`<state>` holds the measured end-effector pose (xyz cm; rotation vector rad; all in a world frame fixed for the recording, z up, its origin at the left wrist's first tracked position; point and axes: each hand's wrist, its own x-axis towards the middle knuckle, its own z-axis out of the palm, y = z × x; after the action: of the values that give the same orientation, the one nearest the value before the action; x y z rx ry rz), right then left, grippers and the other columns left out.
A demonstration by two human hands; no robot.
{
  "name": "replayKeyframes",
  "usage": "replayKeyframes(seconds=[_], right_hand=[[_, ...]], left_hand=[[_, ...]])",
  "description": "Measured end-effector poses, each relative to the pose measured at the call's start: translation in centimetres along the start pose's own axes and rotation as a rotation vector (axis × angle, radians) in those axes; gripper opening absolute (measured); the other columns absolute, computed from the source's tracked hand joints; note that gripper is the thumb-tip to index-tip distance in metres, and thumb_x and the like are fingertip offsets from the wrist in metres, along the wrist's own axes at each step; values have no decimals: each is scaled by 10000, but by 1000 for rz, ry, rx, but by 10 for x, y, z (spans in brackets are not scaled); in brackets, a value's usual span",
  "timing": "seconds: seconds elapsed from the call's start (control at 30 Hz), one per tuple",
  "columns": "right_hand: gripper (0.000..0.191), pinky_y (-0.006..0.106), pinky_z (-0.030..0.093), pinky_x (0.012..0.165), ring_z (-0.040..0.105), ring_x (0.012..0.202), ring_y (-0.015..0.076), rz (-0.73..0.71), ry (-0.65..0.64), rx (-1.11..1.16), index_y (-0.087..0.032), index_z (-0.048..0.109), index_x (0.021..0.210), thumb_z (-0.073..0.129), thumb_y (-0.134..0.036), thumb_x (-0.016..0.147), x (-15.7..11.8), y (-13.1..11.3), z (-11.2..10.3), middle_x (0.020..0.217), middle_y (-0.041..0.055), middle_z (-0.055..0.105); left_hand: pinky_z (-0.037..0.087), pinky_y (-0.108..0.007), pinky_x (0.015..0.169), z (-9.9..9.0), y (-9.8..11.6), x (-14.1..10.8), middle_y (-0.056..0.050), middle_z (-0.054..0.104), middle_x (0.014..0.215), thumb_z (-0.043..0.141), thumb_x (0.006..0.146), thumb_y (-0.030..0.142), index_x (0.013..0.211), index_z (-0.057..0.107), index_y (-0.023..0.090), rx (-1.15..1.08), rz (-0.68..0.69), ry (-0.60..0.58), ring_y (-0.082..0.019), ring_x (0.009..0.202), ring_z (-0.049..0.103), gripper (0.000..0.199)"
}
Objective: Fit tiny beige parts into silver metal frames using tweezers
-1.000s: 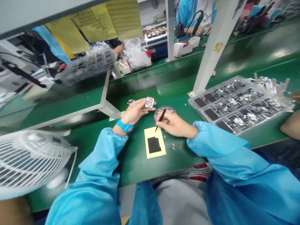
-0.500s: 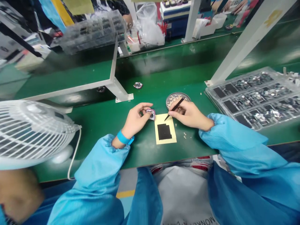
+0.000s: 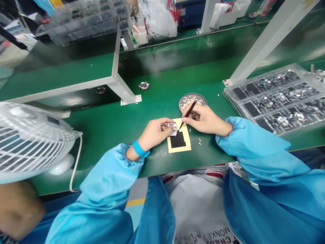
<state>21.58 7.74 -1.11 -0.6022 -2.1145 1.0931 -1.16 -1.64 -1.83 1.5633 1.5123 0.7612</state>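
Head camera looks down at a green tabletop (image 3: 203,159). The left hand (image 3: 153,134) has its fingers (image 3: 165,124) closed on a small square metal part (image 3: 172,129), held over a yellow card (image 3: 188,142) bearing a black pad (image 3: 177,139). The right hand (image 3: 207,120) pinches black tweezers (image 3: 190,112) firmly, their tips just beside the part. A round dish (image 3: 193,102) sits just behind the card.

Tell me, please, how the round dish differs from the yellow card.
The round dish is circular with a dark rim and pale pattern, while the yellow card is rectangular with a black patch. The dish lies farther from the person than the card. Both lie flat on the green bench.
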Motion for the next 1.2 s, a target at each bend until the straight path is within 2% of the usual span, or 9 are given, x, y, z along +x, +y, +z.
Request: replayKeyframes(seconds=[0.17,0.37,0.47,0.57,0.77,0.97,1.2], right_hand=[[136,246,460,569,563,640,110,9,18,33,-180,670,918,726,-303,898,1,-10,-2,794,0,644],[204,259,447,532,590,636,118,-24,181,-27,-189,668,903,739,-380,901,1,-24,-9,870,33,712],[203,279,472,563,631,675,141,-83,243,-73,-199,674,922,758,-381,891,-2,-25,-9,904,44,732],[186,294,508,599,666,714,162,-117,284,-103,-208,691,927,762,-375,889,-6,-26,-6,905,47,742],[121,316,561,608,714,744,186,-206,223,-145,-214,736,925,762,-326,885,-7,-27,-2,906,54,782],[56,344,605,696,746,826,203,-267,168,-136,-235,735,937,755,-245,886,-6,-26,0,932,50,799],[48,365,606,723,743,834,213,-228,128,-177,-249,738,926,739,-289,899,-6,-25,-1,931,46,796]], left_hand=[[573,-292,664,0,-1,0,-61,786,895,671,892,326,1081,767,211,-78,-5,21,-195,723,731,241],[587,-293,678,4,8,0,-86,787,910,729,852,329,1038,756,167,-245,-48,71,-192,746,736,248],[580,-284,671,7,14,-1,-88,784,902,787,811,372,1001,752,157,-237,-40,113,-182,732,725,289],[576,-275,683,9,14,-2,-84,784,930,780,808,335,1002,748,157,-239,-19,138,-176,753,725,265],[571,-264,664,9,10,1,-73,783,920,745,788,234,1024,755,150,-318,-49,160,-175,764,732,251],[593,-283,697,8,10,4,-76,782,905,776,749,216,1013,753,142,-410,-78,198,-192,807,745,275],[591,-279,680,8,8,4,-75,783,903,780,754,228,1019,756,145,-391,-70,209,-191,795,744,279]])
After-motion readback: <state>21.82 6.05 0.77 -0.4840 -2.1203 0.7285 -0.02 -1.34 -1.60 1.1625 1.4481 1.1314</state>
